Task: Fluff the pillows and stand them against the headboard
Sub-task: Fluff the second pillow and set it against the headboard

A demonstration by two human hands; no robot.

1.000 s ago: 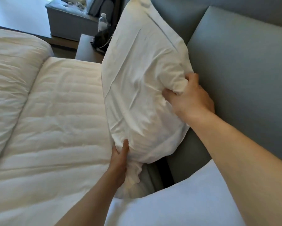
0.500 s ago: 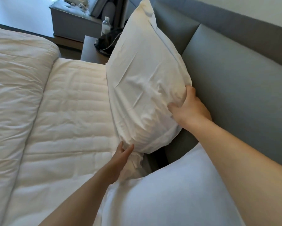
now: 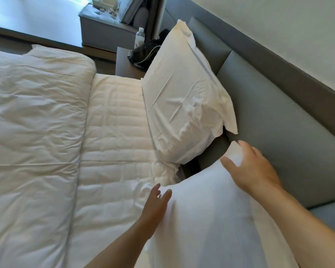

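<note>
A white far pillow (image 3: 184, 101) stands upright on the mattress (image 3: 114, 132), leaning against the grey padded headboard (image 3: 278, 120). No hand touches it. A second white pillow, the near one (image 3: 207, 219), lies closer to me, its top corner by the headboard. My right hand (image 3: 251, 169) rests on that upper corner with fingers spread. My left hand (image 3: 156, 207) lies flat on the near pillow's left edge, fingers apart. Neither hand visibly grips the fabric.
A folded white duvet (image 3: 33, 136) covers the left half of the bed. Beyond the mattress a nightstand (image 3: 124, 64) carries a black bag (image 3: 145, 53) and a water bottle (image 3: 140, 37). A grey bench (image 3: 104, 29) stands farther back.
Both hands let go of the far pillow, which now stands alone against the headboard. They have moved back to the near pillow, and the camera view has pulled up and back.
</note>
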